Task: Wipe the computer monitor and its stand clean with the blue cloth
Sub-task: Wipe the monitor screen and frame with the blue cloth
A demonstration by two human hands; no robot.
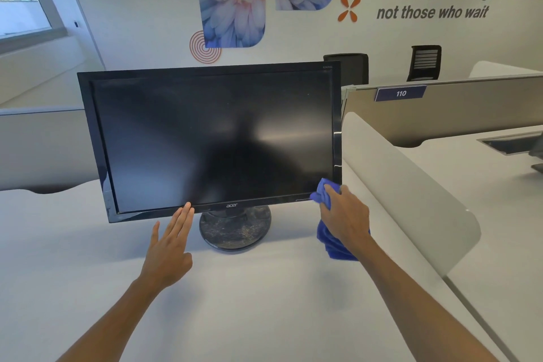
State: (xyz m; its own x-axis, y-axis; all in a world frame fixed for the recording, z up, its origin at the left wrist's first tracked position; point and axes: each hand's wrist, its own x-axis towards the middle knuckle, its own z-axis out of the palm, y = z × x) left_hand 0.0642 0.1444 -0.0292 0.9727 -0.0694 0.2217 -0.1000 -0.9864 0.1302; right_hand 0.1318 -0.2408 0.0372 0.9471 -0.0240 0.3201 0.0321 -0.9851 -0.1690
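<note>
A black computer monitor (pixel 211 138) with a dark screen stands on the white desk, on a round stand (pixel 235 229) whose base looks dusty. My right hand (pixel 345 214) grips the blue cloth (pixel 335 241) and presses its top against the monitor's lower right corner; the rest of the cloth hangs below my palm. With flat, spread fingers, my left hand (pixel 170 247) rests its fingertips on the bottom bezel, left of the stand. It holds nothing.
The white desk (pixel 235 303) spreads around the monitor. A curved white divider (pixel 411 185) rises close on the right, with a grey partition (pixel 470 112) behind it. Two black chairs (pixel 423 63) stand by the back wall.
</note>
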